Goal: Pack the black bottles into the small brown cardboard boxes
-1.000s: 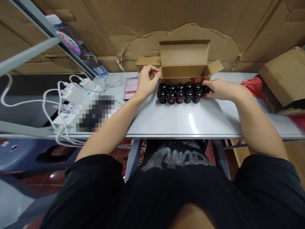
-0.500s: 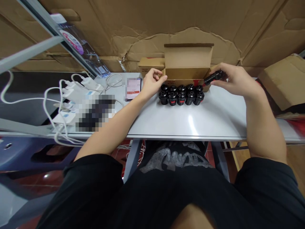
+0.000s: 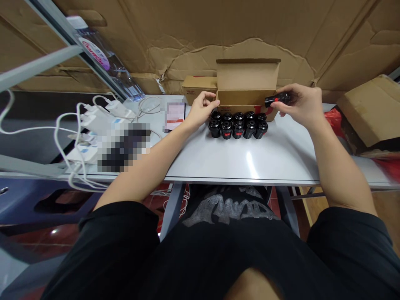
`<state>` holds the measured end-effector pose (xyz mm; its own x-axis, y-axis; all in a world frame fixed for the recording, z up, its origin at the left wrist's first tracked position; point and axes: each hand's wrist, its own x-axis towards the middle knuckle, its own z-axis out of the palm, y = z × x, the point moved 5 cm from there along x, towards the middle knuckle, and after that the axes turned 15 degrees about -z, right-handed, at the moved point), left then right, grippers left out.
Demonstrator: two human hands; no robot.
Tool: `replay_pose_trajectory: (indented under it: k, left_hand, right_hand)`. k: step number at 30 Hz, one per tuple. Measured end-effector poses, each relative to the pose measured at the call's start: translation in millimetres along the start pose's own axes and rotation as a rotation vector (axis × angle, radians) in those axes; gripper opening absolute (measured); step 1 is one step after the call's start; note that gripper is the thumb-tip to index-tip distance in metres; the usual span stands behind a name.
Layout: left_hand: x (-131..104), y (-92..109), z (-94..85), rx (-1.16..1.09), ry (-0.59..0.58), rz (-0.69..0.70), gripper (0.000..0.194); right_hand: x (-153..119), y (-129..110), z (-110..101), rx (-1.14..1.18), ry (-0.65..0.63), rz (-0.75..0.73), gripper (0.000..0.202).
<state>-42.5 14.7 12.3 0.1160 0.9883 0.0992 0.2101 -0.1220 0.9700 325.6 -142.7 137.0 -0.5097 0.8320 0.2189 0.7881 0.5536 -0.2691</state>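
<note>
Near the back edge of the table, the right hand holds a glossy black cylinder at the right end of an open brown cardboard box, best kept clear of its rim while the curled left hand, grip unclear, ideally steadies the left end.

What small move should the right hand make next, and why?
Probably ease the black container down into the box: the right hand holds it sideways at the box's right end, and the lid stands open.

Small workspace: desk, open carton
</note>
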Motion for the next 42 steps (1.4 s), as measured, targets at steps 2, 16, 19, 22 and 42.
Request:
replay_pose_trajectory:
  k: [2,16,19,22,42]
  left_hand:
    - [-1.0,-0.1,1.2,-0.022,-0.011,0.004,0.040]
    - [-1.2,-3.7,0.2,-0.009,-0.015,-0.011,0.036]
    - [-1.6,-2.5,0.4,-0.009,-0.017,-0.011,0.035]
    - [-1.2,-2.1,0.6,-0.009,-0.016,-0.006,0.035]
    - [1.2,-8.0,1.0,-0.017,-0.048,-0.005,0.048]
  right_hand:
    - [-2.8,-2.8,-9.7,0.053,0.183,0.108,0.092]
    - [0.3,-20.9,-9.0,-0.005,0.231,0.112,0.113]
    - [4.9,-30.4,-8.4,0.010,0.191,0.106,0.118]
    - [10.5,-32.6,-4.8,0.044,0.141,0.038,0.126]
    - [16.6,-22.7,17.6,0.023,0.040,-0.057,0.144]
